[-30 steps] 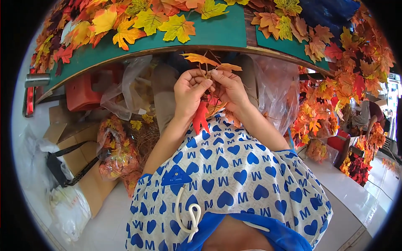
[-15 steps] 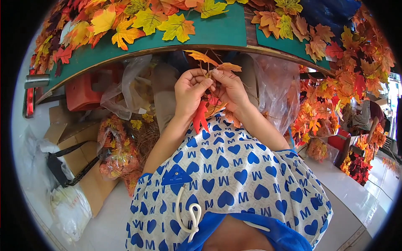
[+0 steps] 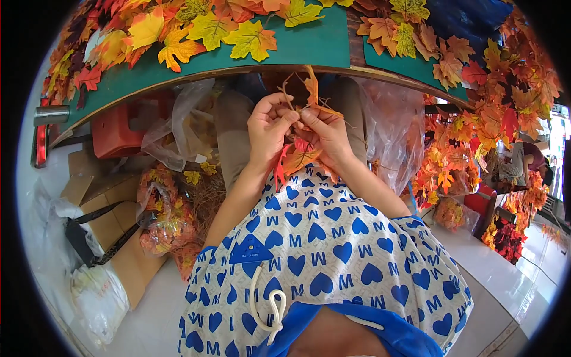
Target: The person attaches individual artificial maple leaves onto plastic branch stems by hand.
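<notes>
Over my lap, just below the table edge, my two hands meet around an artificial maple leaf garland [image 3: 297,159] with brown twig-like stems. My left hand [image 3: 269,128] pinches a thin stem between thumb and fingertips. Close beside it, my right hand [image 3: 328,134] grips the same garland with thumb and forefinger pressed together. Orange leaves [image 3: 311,86] and bare twigs stick up beyond the fingertips. Red and orange leaves hang beneath the hands, against the apron [image 3: 321,232]. The exact spot where the fingers join is too small to make out.
A green-topped table [image 3: 297,44] curves ahead, heaped with yellow and orange leaves. Left are a red plastic stool [image 3: 116,131], a cardboard box [image 3: 128,256] and bagged leaves [image 3: 169,223]. Clear plastic [image 3: 392,131] hangs at right, near more garlands [image 3: 452,154]. Another person [image 3: 526,163] bends far right.
The orange leaves above my fingers have turned more upright and the twigs have shifted. My right hand has turned and dropped slightly. The leaves below have swung, showing a broader orange one.
</notes>
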A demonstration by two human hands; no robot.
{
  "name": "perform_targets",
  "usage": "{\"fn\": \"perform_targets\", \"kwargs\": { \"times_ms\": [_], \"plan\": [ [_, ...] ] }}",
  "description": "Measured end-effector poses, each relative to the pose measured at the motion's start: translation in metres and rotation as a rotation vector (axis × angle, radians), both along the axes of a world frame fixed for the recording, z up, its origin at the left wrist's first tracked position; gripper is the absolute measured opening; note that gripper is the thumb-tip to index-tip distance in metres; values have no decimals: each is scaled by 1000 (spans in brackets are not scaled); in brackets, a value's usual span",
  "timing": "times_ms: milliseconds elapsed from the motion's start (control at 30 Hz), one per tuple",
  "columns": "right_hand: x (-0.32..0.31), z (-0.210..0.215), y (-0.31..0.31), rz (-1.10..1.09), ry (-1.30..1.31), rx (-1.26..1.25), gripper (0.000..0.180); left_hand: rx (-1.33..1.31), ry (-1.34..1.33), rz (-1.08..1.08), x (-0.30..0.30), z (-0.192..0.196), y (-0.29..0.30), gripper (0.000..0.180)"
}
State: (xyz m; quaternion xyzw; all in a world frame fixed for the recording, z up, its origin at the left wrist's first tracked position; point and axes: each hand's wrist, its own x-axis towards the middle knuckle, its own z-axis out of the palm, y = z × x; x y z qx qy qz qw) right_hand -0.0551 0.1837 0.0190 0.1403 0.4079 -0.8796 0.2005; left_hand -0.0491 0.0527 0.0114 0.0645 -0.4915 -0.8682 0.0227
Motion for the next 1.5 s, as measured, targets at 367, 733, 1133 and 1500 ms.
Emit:
{"fn": "perform_targets", "kwargs": {
  "times_ms": [367,733,1133,1500],
  "plan": [
    [1,-11,8,100,181,98,11,-32,3,-122,5,-4,-2,27],
    [-17,62,32,-395,1188,1185,36,-1012,300,144,19,-15,-1,24],
    [-26,10,16,244,857,1098,18,-1121,380,102,21,-20,6,23],
    [8,13,13,236,1279,1522,34,-68,-187,-188,-5,-13,-19,19]
  ]
}}
